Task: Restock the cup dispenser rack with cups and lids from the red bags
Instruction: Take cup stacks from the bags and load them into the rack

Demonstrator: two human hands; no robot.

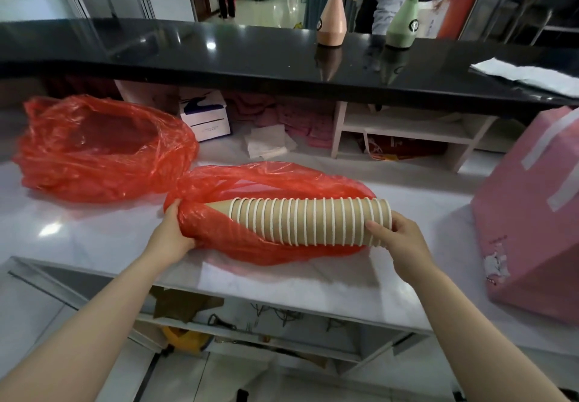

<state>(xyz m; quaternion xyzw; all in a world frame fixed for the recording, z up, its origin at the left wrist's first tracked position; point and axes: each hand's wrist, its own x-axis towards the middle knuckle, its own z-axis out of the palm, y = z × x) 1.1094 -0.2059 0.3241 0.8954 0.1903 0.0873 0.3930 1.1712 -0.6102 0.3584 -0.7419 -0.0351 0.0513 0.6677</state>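
A: Right hand curls around the wide end of the nested paper cup stack, fingers on the rims.

B: And the left hand pinches the bunched end of the red bag that the stack lies in, half out of it, near the counter's front edge.

A: Another red bag slumps open toward the back-left corner; a pink box sits at the right edge.

Bare counter front-left — pink box blocks right, crumpled red bag rear-left.
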